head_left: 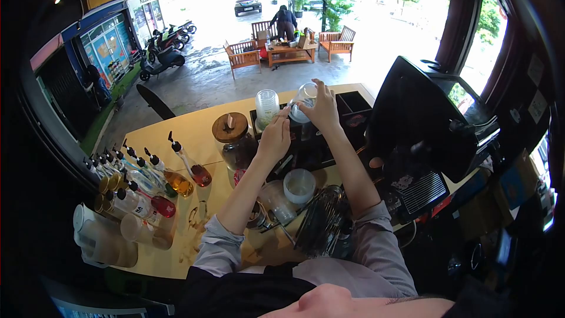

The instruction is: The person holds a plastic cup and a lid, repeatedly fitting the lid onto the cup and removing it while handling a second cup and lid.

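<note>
Both my arms reach forward over the wooden counter (pixel 150 132). My right hand (pixel 321 106) is closed round a clear plastic cup (pixel 303 95) above a black organizer (pixel 355 102). My left hand (pixel 275 135) is raised beside it, fingers together and pointing up, near the lower part of a stack of clear cups (pixel 267 103); whether its fingertips touch the stack or the other cup is unclear. Left of that hand stands a dark glass jar (pixel 235 148) with a wooden lid (pixel 230 126).
Several pump bottles (pixel 176 182) stand at the left, with plastic pitchers (pixel 100 235) below. A white tub (pixel 299 186) and metal utensils (pixel 323 221) lie nearer me. A black machine (pixel 412 118) stands right. Beyond the counter, a person (pixel 285 23) bends over a wooden table (pixel 291 54).
</note>
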Demonstrator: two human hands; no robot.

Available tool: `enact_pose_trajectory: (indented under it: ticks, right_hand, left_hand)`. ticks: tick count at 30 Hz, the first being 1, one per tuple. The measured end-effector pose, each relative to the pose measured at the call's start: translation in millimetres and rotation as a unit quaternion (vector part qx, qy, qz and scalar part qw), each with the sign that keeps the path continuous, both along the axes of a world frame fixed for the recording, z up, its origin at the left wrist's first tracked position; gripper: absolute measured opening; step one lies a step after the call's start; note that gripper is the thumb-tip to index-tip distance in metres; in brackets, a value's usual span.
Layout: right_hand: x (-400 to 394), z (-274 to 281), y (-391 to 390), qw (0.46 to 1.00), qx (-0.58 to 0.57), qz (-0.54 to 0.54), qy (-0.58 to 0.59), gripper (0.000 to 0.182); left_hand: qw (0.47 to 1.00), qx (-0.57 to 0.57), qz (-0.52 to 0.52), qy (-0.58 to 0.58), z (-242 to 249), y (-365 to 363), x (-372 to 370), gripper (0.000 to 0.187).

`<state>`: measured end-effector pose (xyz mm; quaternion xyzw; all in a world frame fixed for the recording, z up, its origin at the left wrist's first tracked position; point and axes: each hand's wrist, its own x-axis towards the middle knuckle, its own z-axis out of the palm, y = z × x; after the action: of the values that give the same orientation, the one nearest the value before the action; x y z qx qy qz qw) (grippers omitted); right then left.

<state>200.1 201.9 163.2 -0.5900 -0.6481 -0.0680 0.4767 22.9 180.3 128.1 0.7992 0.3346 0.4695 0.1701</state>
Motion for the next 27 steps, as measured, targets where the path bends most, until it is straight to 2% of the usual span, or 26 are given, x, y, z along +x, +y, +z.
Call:
enact_pose_trajectory:
  ticks: [5, 7, 8, 10, 16, 25, 27]
  right_hand:
    - [5, -28, 15, 1.0, -0.019, 0.009, -0.007, 0.076]
    - [1, -36, 10, 0.994, -0.075, -0.028, -0.08, 0.073]
    - [0, -38, 9, 0.994, -0.076, -0.028, -0.079, 0.073]
    - [-1, -47, 11, 0.988, -0.095, -0.048, -0.11, 0.064]
    - [-6, -65, 16, 0.982, -0.132, -0.065, -0.119, 0.055]
    - [-9, -59, 11, 0.977, -0.161, -0.068, -0.123, 0.059]
    - [-10, -56, 12, 0.975, -0.177, -0.06, -0.118, 0.06]
  left_hand:
    - [1.0, 0.01, 0.015, 0.019, -14, 15, 8, 0.042]
    - [0.999, 0.009, 0.016, 0.026, -21, 20, 11, 0.042]
    - [0.999, 0.021, 0.023, 0.041, -24, 23, 13, 0.042]
    - [0.997, 0.031, 0.029, 0.057, -26, 24, 16, 0.042]
    - [0.997, 0.002, 0.028, 0.075, -28, 29, 22, 0.043]
    - [0.996, -0.001, 0.024, 0.086, -30, 27, 21, 0.042]
    - [0.995, 0.05, 0.023, 0.083, -27, 20, 19, 0.041]
